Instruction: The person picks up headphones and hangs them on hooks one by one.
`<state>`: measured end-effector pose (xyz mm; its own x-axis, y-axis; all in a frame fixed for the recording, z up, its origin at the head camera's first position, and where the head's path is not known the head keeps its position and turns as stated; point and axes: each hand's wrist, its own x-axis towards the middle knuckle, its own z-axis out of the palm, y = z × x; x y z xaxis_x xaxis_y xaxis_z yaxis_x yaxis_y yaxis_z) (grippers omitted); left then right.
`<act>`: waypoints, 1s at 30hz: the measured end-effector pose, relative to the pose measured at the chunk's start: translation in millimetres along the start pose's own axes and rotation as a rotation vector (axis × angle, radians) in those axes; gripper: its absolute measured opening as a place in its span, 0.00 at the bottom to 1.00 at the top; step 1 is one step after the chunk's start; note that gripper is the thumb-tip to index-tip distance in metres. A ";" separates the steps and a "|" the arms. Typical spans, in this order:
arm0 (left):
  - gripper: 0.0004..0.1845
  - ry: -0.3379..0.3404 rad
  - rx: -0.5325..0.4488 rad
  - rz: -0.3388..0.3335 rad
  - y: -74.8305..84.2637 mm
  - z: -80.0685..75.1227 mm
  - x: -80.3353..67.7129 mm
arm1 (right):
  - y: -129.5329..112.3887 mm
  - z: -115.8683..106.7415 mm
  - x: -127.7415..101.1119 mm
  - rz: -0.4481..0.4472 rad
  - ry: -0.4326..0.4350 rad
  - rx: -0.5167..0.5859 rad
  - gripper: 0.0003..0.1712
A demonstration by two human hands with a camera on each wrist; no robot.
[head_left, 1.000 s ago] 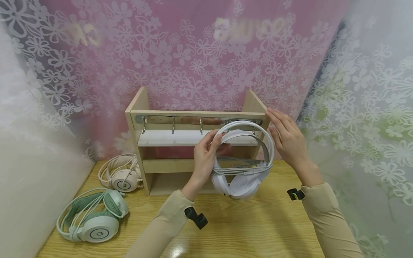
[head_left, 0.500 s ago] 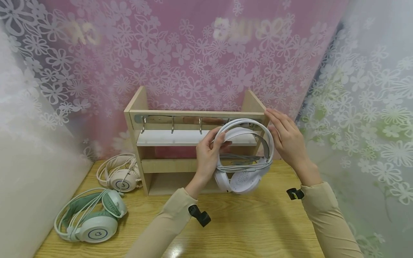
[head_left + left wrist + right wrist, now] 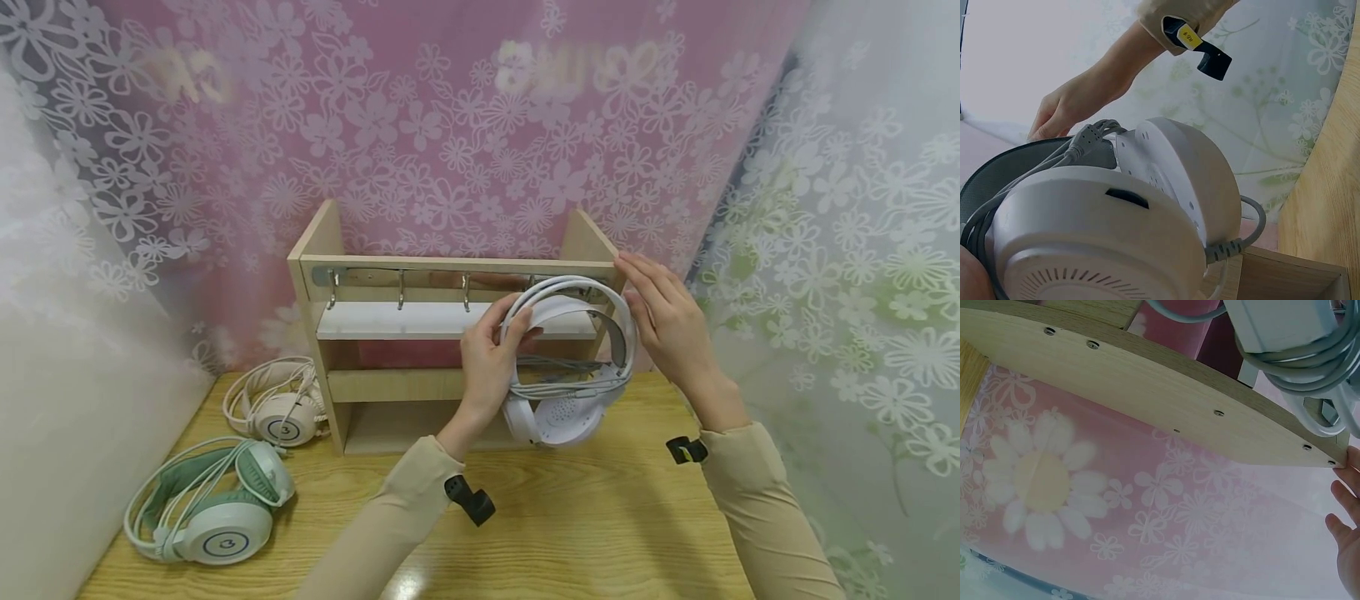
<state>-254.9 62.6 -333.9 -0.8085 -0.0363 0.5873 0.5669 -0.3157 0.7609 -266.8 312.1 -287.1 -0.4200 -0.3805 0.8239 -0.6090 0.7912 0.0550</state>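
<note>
In the head view my left hand (image 3: 486,367) grips the left side of the headband on a pair of white headphones (image 3: 566,419). Grey cable is wound across them, and their ear cups hang down. They overlap the right end of a metal hook strip (image 3: 442,280) on a wooden shelf (image 3: 397,385), partly hiding its hooks. My right hand (image 3: 671,329), fingers straight, touches the front corner of the shelf's right side panel. In the right wrist view those fingertips meet the end of the side panel (image 3: 1160,394). The ear cups (image 3: 1097,231) fill the left wrist view's lower part.
Left of the shelf, cream headphones (image 3: 285,419) lie on the wooden table (image 3: 540,533), with green-and-white headphones (image 3: 228,533) nearer the front. A white board (image 3: 390,321) runs below the hooks. A pink flowered curtain (image 3: 450,125) hangs behind, and pale walls stand at both sides.
My left hand and the white headphones have shifted slightly right and up against the hook strip. The right hand stays at the shelf's corner.
</note>
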 end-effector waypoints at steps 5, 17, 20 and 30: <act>0.16 0.008 0.091 0.041 -0.4 4.7 -2.1 | 0.0 0.0 1.1 -0.004 0.008 0.006 0.25; 0.18 0.066 0.383 0.138 -0.6 14.4 -3.3 | -4.1 -3.2 1.9 0.012 -0.006 0.021 0.23; 0.18 0.064 0.402 0.145 -1.9 15.2 -4.0 | -4.9 -3.5 2.2 0.013 -0.004 0.026 0.23; 0.21 0.106 0.410 0.223 -4.8 21.0 -10.7 | -4.7 -3.2 2.2 0.007 -0.002 0.022 0.24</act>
<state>-245.6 84.3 -338.0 -0.6598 -0.1636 0.7334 0.7265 0.1104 0.6782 -262.7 309.1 -283.8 -0.4260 -0.3758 0.8230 -0.6207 0.7832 0.0363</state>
